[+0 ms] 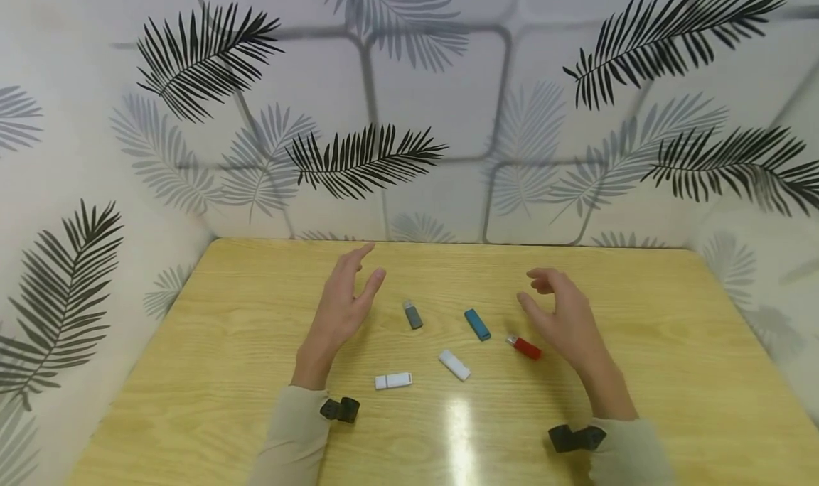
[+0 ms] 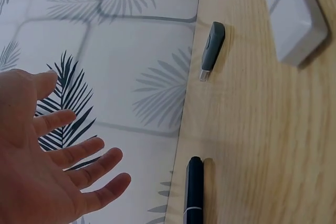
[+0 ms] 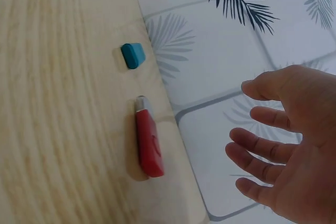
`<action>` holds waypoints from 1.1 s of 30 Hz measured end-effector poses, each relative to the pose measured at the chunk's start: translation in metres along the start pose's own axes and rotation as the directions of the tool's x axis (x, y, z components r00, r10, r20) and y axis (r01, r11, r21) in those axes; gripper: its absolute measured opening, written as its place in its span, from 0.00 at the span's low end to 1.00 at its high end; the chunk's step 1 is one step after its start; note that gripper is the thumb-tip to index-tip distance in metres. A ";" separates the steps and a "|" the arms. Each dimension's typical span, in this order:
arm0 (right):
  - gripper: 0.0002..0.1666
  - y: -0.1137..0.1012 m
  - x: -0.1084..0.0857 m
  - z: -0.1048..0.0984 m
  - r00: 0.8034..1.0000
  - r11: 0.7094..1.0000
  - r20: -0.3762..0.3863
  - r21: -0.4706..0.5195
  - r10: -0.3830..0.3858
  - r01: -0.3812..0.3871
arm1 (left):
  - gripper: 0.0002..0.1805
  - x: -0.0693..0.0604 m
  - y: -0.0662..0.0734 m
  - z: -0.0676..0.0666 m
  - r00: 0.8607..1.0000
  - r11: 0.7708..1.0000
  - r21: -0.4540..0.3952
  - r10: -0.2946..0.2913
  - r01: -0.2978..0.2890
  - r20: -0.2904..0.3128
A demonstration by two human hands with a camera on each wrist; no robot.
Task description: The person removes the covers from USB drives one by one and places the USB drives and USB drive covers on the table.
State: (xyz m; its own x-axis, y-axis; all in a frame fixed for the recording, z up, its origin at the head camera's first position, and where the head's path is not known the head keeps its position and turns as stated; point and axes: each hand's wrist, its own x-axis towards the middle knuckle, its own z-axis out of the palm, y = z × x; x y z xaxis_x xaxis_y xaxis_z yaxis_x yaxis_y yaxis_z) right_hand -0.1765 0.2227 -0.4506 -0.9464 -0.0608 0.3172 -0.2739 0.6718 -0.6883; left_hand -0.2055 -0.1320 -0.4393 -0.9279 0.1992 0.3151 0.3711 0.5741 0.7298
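Note:
My left hand (image 1: 338, 307) hovers over the table left of a grey USB stick (image 1: 413, 315), fingers spread and holding nothing. A red USB stick (image 1: 526, 348) with a metal plug lies just left of and below my right hand (image 1: 566, 321), whose loosely bent fingers are also free. Between the hands lie a blue USB stick (image 1: 477, 325) and a white USB stick (image 1: 455, 365). Another white USB stick (image 1: 393, 381), with a grey band, is nearer the front. The left wrist view also has a dark, slim stick (image 2: 194, 192) with a pale ring, which the head view does not show.
All the sticks lie on a yellowish wood-grain table (image 1: 672, 344). Behind it rises a pale wall covering (image 1: 435, 95) with leaf patterns. Light glares off the tabletop near the front. Dark wrist cameras sit on both sleeves.

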 end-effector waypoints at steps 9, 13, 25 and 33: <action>0.24 0.005 -0.008 0.014 0.997 0.998 0.067 0.054 0.032 -0.036 | 0.28 -0.010 0.006 0.015 0.996 0.974 -0.210 -0.080 0.088 0.049; 0.23 0.006 -0.009 0.020 0.996 0.996 0.087 0.086 0.023 -0.031 | 0.26 -0.012 0.005 0.023 0.994 0.968 -0.231 -0.090 0.100 0.056; 0.24 0.003 -0.010 0.038 0.983 0.992 0.171 0.090 0.071 -0.088 | 0.22 -0.012 0.006 0.039 0.992 0.912 -0.390 -0.120 0.127 0.041; 0.26 -0.001 -0.011 0.042 0.964 0.991 0.244 0.054 0.108 -0.125 | 0.20 -0.014 0.009 0.048 0.996 0.898 -0.430 -0.091 0.092 0.024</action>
State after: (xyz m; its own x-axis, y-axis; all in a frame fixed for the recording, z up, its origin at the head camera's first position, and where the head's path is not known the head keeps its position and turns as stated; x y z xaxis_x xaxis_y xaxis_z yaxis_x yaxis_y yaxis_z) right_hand -0.1728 0.1918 -0.4809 -0.9835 -0.1663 0.0718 -0.1623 0.6329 -0.7570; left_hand -0.1909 -0.0915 -0.4666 -0.9583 0.1651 0.2332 0.2632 0.1927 0.9453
